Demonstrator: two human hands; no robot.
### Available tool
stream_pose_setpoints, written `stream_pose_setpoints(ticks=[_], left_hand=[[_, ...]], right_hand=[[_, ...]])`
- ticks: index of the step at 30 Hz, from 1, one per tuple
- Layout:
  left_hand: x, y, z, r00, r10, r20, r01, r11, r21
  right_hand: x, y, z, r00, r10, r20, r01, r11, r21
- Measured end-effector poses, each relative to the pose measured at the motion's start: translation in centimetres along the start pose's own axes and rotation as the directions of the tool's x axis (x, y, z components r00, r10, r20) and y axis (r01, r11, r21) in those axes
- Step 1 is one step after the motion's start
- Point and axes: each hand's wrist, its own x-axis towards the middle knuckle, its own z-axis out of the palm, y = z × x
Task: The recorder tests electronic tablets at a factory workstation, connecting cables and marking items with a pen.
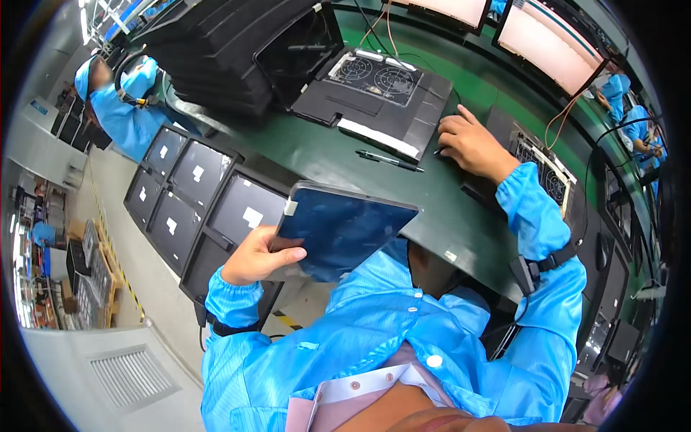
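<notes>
1. Tablet [345,227] is up in the left hand [250,259], at the near edge of the green tabletop [461,230], biggest item here. Tablet overlaps that edge in view; can't judge the gap.
2. Stack of black trays [209,65]: tall pile, far left part of the tabletop.
3. Black compartment trays [209,270]: left of the tabletop, beyond the left hand. Dark rectangles in them, several with white labels.
4. Monitors [551,47]: two along the far side, pale bright screens, one cut off by the top of the view.
5. Black fixture [360,108]: lies flat on the tabletop, between stack and right hand [471,144]. Two round ringed grilles side by side, pale strip along the near edge.
6. Tablet again, by size: dark bluish glossy face showing, held tilted.
7. Left hand: gripping the tablet by its left side, thumb over the face, other fingers mostly hidden.
8. Right hand: just beside the fixture's right edge, fingers curled downward. Something small and dark at the fingertips; can't tell if gripped.
9. Pen [389,160]: dark, on the tabletop, near the fixture's near edge.
10. Pale tag [291,208]: on the tablet's upper left corner.
</notes>
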Motion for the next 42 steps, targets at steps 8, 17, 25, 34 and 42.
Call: stream_pose_setpoints(ticks=[8, 17, 25, 34, 42], left_hand=[[0.7, -1.9, 1.0, 0.98, 0.153, 0.125, -0.183, 0.942, 0.281], [1.1, -1.1, 2.1, 0.989, 0.082, 0.124, -0.116, 0.946, 0.303], [1.9, 0.1, 2.7, 0.975, 0.139, 0.173, -0.192, 0.921, 0.34], [3.6, 0.0, 3.8, 0.995, 0.066, 0.069, -0.075, 0.987, 0.141], [13.9, 9.3, 0.6, 0.861, 0.433, 0.267, -0.479, 0.867, 0.138]], right_hand=[[0.9, -12.5, -8.0, 0.982, -0.093, -0.162, 0.157, 0.879, 0.449], [-0.1, -13.0, -7.4, 0.972, -0.154, -0.175, 0.214, 0.888, 0.406], [0.6, -12.8, -7.7, 0.979, -0.191, -0.075, 0.205, 0.91, 0.361], [0.7, -12.9, -7.7, 0.778, -0.093, -0.621, 0.189, 0.978, 0.09], [-1.0, -9.4, -2.7, 0.888, 0.377, 0.263, -0.317, 0.088, 0.944]])
